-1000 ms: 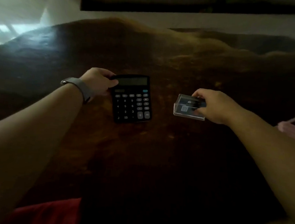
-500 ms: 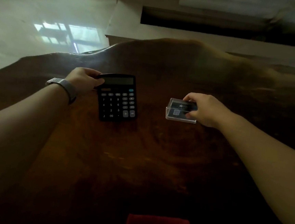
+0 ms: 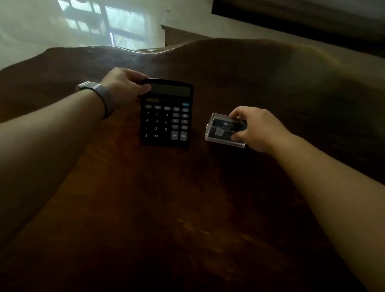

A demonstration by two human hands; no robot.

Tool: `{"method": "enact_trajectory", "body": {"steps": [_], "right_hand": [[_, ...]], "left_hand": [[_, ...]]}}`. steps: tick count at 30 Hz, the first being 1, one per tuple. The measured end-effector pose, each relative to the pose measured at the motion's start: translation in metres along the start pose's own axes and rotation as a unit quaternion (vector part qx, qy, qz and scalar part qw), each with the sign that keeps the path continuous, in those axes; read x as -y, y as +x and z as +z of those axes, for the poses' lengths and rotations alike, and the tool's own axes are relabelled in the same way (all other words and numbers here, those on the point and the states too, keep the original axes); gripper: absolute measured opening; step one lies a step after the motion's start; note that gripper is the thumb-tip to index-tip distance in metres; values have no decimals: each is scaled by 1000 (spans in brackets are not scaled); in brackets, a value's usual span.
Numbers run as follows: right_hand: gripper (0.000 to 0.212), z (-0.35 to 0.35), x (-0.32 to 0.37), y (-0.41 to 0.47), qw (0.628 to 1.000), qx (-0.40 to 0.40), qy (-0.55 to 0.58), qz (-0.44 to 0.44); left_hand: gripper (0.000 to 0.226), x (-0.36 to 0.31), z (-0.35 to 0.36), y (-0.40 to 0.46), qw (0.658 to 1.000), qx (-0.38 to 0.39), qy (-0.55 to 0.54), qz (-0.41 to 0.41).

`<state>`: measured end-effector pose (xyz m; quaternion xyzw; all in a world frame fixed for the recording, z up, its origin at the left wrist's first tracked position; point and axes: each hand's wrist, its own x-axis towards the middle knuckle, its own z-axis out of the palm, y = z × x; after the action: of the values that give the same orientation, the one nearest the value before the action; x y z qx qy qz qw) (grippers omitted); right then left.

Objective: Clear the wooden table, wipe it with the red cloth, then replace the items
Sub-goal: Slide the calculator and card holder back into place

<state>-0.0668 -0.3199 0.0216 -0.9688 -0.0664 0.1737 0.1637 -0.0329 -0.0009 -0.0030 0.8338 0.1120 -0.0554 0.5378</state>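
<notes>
A black calculator [image 3: 167, 118] lies on the dark wooden table [image 3: 182, 203], keys facing me. My left hand [image 3: 124, 86], with a metal watch band on the wrist, grips the calculator's top left corner. To its right sits a small clear plastic box [image 3: 223, 131] with dark cards inside. My right hand [image 3: 256, 128] holds the box by its right end, fingers above and thumb below. The red cloth is out of view.
The table has a wavy, irregular far edge [image 3: 148, 50]. Beyond it lies a pale glossy floor [image 3: 58, 17] reflecting a window. A dark piece of furniture [image 3: 290, 26] runs along the top right.
The view has tilted up and the red cloth at the near edge has dropped out of sight. Both hands keep their grips on the calculator and the box.
</notes>
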Motion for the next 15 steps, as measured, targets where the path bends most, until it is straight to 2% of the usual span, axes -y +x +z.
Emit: {"method": "enact_trajectory", "body": {"steps": [7,12,15], "right_hand": [[52,3,7,10,1000,13,-10,-6],[67,3,3,5,1000,20,-23,1],[77,4,-1,-3,1000,9,-12,2]], "left_hand": [[22,0,12,1,1000,7,-20,10],[28,2,21,0,999,-19,47,15],[41,2,26,-6,995,-38,93,18]]}}
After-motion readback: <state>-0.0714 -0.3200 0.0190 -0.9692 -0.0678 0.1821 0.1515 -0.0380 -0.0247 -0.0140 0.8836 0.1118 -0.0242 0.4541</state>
